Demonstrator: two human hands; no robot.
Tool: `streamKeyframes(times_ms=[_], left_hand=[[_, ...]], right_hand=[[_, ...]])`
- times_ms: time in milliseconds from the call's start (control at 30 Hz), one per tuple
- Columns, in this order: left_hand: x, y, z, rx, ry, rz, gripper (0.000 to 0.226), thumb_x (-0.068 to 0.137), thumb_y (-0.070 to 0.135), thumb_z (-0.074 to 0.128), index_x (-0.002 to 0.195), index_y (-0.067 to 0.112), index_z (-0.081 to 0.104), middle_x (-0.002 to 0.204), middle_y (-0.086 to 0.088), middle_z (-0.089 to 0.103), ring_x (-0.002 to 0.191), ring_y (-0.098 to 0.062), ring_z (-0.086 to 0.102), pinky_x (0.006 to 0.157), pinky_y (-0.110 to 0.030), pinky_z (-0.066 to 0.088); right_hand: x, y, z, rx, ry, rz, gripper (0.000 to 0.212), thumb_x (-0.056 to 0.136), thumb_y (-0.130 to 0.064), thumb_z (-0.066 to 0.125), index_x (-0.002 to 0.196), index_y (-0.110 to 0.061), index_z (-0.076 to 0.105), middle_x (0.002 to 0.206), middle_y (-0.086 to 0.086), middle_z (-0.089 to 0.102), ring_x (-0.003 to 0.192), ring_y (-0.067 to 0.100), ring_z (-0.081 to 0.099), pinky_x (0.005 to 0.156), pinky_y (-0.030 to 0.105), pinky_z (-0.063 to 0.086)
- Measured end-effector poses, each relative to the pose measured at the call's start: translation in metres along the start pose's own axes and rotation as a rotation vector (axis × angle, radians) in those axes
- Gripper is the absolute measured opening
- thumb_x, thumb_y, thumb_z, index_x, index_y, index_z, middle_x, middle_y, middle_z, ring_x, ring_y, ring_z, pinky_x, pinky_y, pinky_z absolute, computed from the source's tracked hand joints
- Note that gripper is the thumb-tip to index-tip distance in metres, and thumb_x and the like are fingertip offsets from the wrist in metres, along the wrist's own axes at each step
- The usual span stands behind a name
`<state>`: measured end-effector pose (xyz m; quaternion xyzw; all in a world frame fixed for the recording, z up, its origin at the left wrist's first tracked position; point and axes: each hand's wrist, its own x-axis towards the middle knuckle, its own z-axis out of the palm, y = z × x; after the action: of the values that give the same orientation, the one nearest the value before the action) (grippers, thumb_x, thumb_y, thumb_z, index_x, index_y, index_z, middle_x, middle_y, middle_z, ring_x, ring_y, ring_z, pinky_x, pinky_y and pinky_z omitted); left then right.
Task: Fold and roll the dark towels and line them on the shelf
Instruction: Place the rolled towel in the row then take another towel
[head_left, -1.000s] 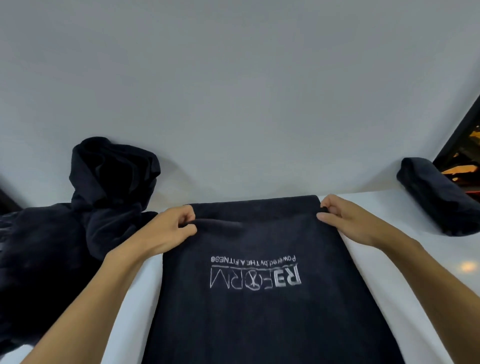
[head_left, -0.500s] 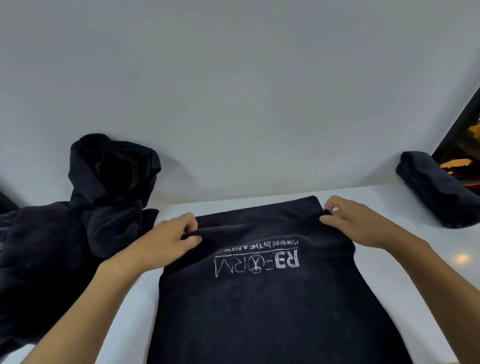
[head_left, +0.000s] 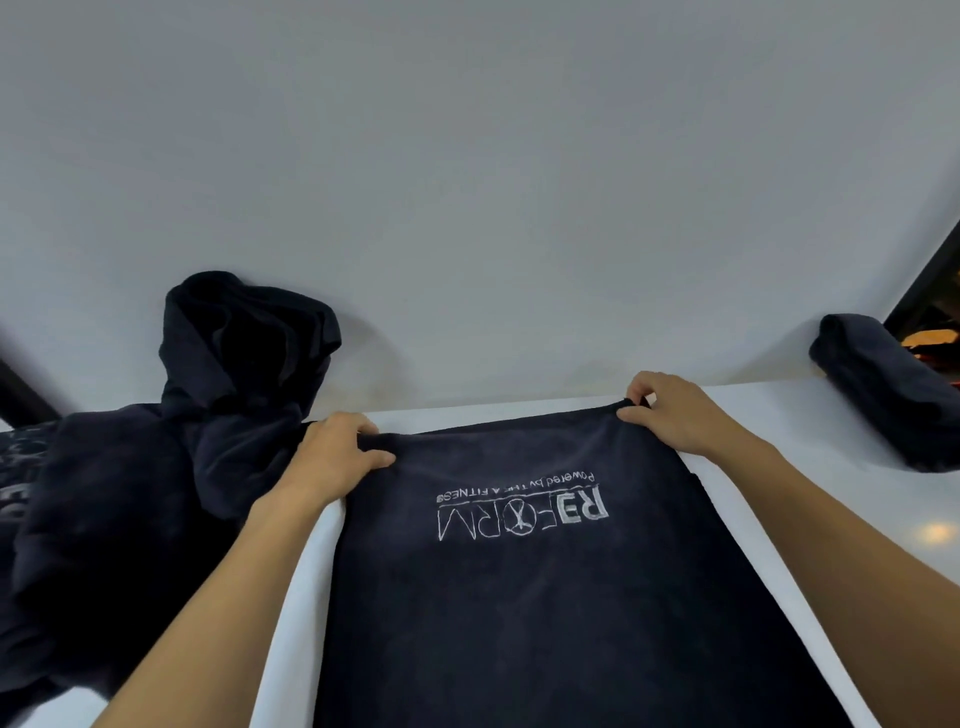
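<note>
the dark towel (head_left: 545, 597) lies flat on the white shelf (head_left: 769, 405), with its printed logo (head_left: 522, 512) facing up and reading upside down from the person's side. the left hand (head_left: 332, 457) pinches the far left corner of this towel, with fingers and thumb curled on the edge. the right hand (head_left: 670, 410) pinches the far right corner in the same way, so the far edge is a little raised between them. i judge that the step in hand is the fold, or the start of the roll, from the far edge. the next move calls for both hands to bring this edge toward the person evenly, so that the sides stay in line. just beside the towel on its left is a heap of unfolded dark towels (head_left: 130, 493). on its right, well apart, one rolled towel (head_left: 878, 384) lies against the wall (head_left: 493, 208).
</note>
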<state>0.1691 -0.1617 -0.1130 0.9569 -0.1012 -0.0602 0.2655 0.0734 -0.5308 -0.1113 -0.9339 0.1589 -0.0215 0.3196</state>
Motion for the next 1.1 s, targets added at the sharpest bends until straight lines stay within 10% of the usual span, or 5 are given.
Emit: streamKeyframes(times_ms=[333, 833, 1100], left_hand=[[-0.013, 0.021, -0.035, -0.49, -0.048, 0.061, 0.013, 0.079, 0.001, 0.073, 0.085, -0.001, 0.062, 0.084, -0.02, 0.071, 0.075, -0.023, 0.066, 0.069, -0.031, 0.053], [-0.078, 0.141, -0.229, -0.792, 0.555, 0.565, 0.018, 0.081, 0.006, 0.075, 0.099, 0.012, 0.073, 0.085, 0.0, 0.073, 0.074, -0.006, 0.069, 0.071, -0.018, 0.054], [-0.153, 0.105, -0.211, -0.747, 0.132, 0.554, 0.028, 0.066, 0.025, 0.085, 0.084, 0.007, 0.072, 0.083, -0.009, 0.074, 0.082, -0.021, 0.069, 0.08, -0.023, 0.056]], right_hand=[[-0.018, -0.023, -0.038, 0.442, 0.081, 0.024, 0.013, 0.083, -0.021, 0.074, 0.081, -0.016, 0.062, 0.084, 0.006, 0.064, 0.074, 0.018, 0.054, 0.066, 0.029, 0.043], [-0.096, -0.146, -0.212, 0.856, 0.659, -0.49, 0.015, 0.085, -0.014, 0.072, 0.08, -0.024, 0.063, 0.079, -0.005, 0.068, 0.077, 0.011, 0.065, 0.069, 0.028, 0.052], [-0.181, -0.1, -0.198, 0.822, 0.322, -0.495, 0.035, 0.057, -0.038, 0.085, 0.076, -0.021, 0.062, 0.073, -0.004, 0.065, 0.069, 0.009, 0.061, 0.066, 0.02, 0.051]])
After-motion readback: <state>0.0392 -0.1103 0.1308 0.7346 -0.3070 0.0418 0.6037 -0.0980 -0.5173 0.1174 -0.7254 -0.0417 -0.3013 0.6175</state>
